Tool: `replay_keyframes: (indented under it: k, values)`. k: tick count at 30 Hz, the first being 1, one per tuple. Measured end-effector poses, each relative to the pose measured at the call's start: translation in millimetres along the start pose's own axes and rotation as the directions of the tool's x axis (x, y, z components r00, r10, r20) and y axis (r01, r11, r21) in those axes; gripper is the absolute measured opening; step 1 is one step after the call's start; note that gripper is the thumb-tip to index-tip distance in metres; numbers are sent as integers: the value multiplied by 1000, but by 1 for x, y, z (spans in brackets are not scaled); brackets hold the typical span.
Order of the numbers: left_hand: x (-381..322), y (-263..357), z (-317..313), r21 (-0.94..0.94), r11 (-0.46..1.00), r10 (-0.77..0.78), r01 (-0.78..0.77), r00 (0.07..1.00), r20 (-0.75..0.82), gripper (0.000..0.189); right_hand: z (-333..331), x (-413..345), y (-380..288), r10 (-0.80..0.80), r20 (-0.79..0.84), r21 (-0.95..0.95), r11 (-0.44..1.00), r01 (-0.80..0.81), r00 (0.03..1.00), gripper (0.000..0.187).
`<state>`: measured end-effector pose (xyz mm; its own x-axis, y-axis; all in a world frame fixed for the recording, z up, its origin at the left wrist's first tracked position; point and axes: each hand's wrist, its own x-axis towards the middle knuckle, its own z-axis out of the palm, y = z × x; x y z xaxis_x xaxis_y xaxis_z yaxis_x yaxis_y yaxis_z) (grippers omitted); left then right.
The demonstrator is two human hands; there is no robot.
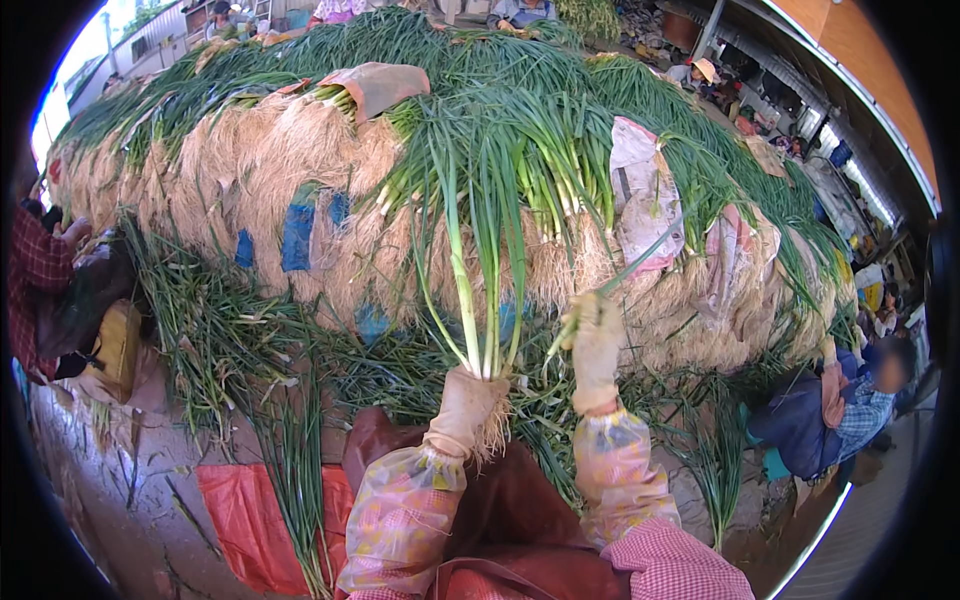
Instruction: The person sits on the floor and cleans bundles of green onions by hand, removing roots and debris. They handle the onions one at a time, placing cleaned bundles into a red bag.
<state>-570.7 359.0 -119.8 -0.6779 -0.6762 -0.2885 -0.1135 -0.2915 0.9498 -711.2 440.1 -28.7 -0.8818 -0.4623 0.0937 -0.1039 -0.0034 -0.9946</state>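
Note:
My left hand [469, 409], in a pale glove, is shut around the root end of a small bunch of green onions [466, 315]. Their white stems stand up from the fist and the leaves fan away from me, while roots hang below it. To the right, my right hand [596, 349], gloved too, grips some stripped green leaves [571, 334]; a long leaf sticks out to the upper right. Both forearms wear translucent patterned sleeve covers. Beyond the hands lies a large heap of green onions [300, 150], roots facing me.
Loose leaves [217, 330] litter the ground before the heap. A red sheet [247, 525] lies at lower left under a row of green onions [296, 480]. A person [41, 277] sits at left, another [862, 412] at right; others are behind the heap. Sacks [645, 195] drape it.

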Motion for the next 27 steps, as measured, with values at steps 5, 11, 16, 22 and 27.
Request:
replay_keyframes:
  k: [5, 11, 16, 22, 27]
  values:
    - [-4, 12, 11, 140, 984, 110, -112, 994, 27, 19, 14, 59, 63, -80, 115, -679, 721, 138, 990, 38]
    - [-2, 4, 4, 324, 935, 147, -143, 989, 11, 20, 42, 66, 58, -199, 134, -852, 477, 216, 971, 35]
    - [-1, 5, 6, 189, 974, 121, -122, 993, 17, 17, 28, 50, 60, -278, 206, -519, 782, 345, 938, 22]
    - [-4, 7, 8, 62, 997, 46, -46, 999, -1, 17, -8, -10, 24, -74, 475, -22, 995, 96, 877, 23]
    - [-15, 19, 13, -49, 994, 98, -95, 994, 54, 15, -29, -24, 33, -1, 603, 73, 996, -53, 798, 29]
